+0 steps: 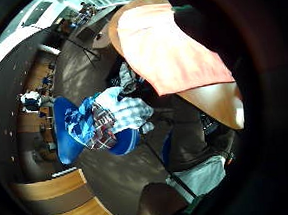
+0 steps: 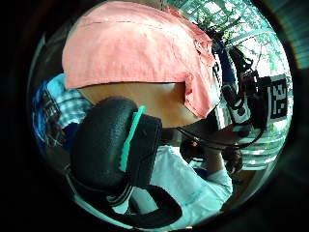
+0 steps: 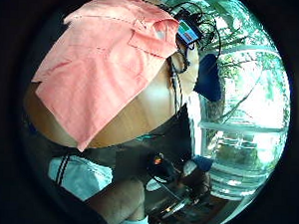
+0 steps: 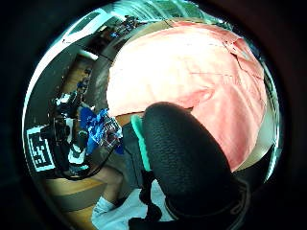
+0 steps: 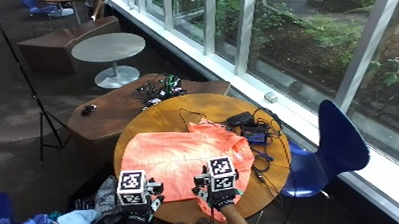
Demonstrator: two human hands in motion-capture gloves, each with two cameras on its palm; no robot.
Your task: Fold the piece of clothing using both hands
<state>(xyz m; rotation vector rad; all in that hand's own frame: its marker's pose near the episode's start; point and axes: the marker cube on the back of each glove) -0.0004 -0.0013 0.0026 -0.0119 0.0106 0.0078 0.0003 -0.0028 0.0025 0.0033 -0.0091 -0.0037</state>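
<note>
A round wooden bench (image 5: pixel 206 106) stands beside a wall of tall windows, with a blue chair (image 5: pixel 334 152) at its right and a low brown bench and a grey round table further back on the carpet. At the view's lower left a heap of checked clothes (image 1: pixel 109 117) lies on a blue seat beside the person. The left hand (image 5: pixel 138 214) hovers off the near left edge of the bench, just short of the shirt's near left corner and not touching it; I cannot tell how its fingers stand. An orange shirt (image 5: pixel 184 157) lies spread flat across the near half of the bench, its hem draping over the near edge. The right hand (image 5: pixel 219 194) is over the shirt's near edge; whether it grips the cloth is hidden. Right of the shirt lie cables and a small device (image 5: pixel 256 136).
</note>
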